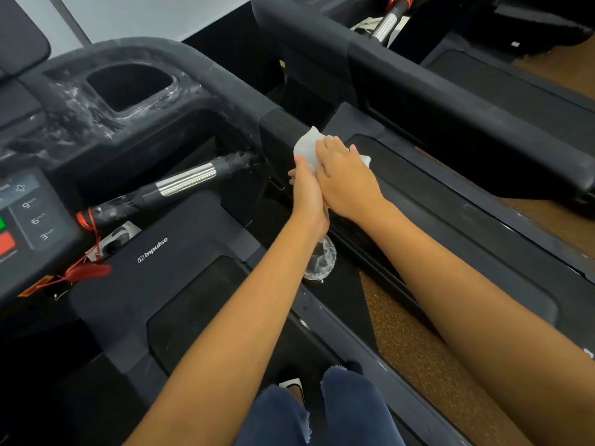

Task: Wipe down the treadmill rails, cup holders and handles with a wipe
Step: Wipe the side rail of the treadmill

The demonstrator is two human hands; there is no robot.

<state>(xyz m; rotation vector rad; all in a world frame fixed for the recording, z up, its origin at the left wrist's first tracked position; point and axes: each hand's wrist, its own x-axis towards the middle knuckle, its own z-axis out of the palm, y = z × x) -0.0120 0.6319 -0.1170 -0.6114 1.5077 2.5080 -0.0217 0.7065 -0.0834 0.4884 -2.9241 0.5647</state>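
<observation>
At rail point(274, 121), L fingers point(302, 163), R fingers point(329, 147) grip wipe point(306, 145).

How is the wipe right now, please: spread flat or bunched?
Bunched: the wipe is a crumpled wad gripped by the right hand, beside the left hand holding a clear bottle.

Treadmills point(180, 278): two. Cup holder point(128, 88), 10 o'clock: one. Chrome handles point(186, 180): two. Wipe point(306, 149): one. Bottle point(320, 260): one.
</observation>
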